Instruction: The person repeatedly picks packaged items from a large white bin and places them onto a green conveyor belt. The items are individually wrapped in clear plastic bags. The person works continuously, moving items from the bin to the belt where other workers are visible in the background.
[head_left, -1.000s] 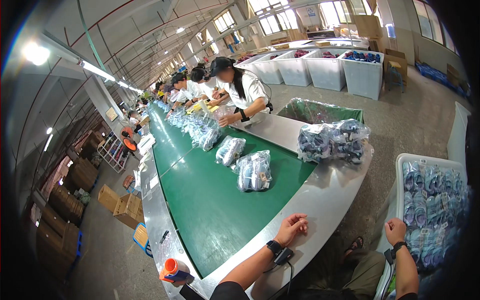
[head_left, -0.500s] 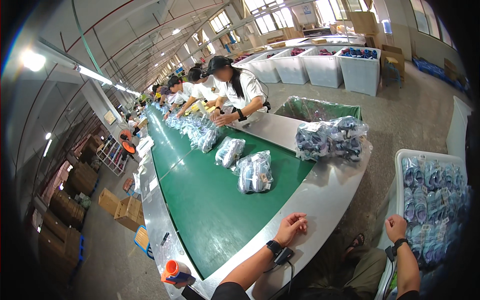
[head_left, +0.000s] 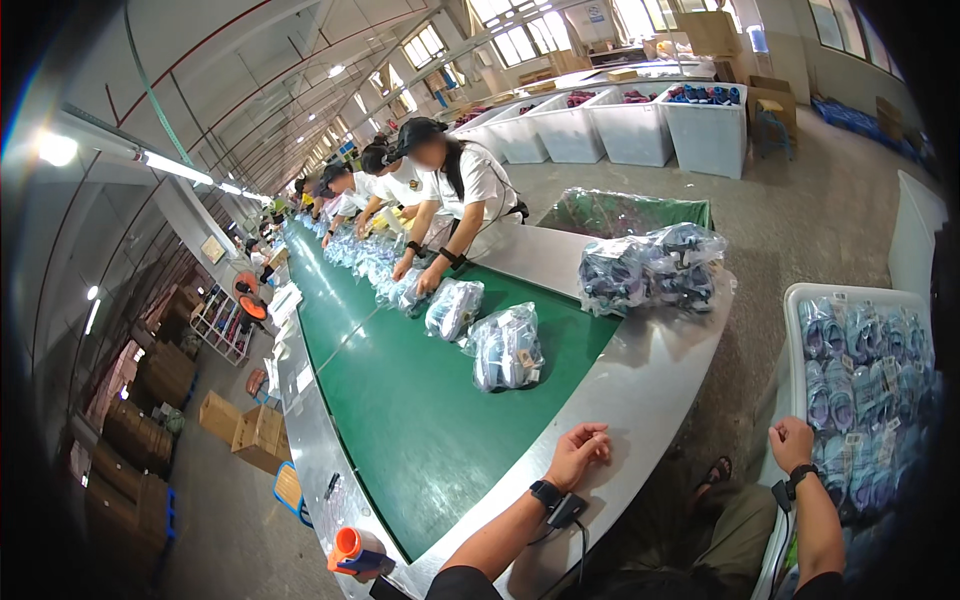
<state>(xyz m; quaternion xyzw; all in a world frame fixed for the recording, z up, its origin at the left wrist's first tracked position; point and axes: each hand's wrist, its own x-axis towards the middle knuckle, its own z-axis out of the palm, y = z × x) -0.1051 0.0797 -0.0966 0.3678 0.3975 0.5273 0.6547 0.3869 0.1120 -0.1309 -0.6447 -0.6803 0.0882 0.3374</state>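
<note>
Two bare hands, both at rest height, well apart. Left hand [head_left: 580, 453] lies over the silvery sheet-metal table edge [head_left: 665, 385]; forearm slants up and rightward from the lower border, wrist nearly straight, fingers half-curled toward the right. Inner palm hidden: cannot tell whether it closes on anything. Black wristband [head_left: 546, 492] at the wrist, small dark box [head_left: 567, 511] with cable beside it.

Right hand [head_left: 791, 442] sits by the left rim of a white rectangular plastic bin [head_left: 796, 345]; forearm rises steeply, leaning slightly left, knuckles up, fingers folded into a loose fist. Contact with rim unclear; grip contents cannot be told.

Bin holds rows of bluish shoes in clear bags [head_left: 865, 400]. Nearest clear-bagged pale-blue shoe pack [head_left: 505, 347] lies on the green flat belt [head_left: 420, 430], beyond the left hand, apart from it. Two darker clear-bagged shoe bundles [head_left: 650, 270] sit farther along the metal.
</note>
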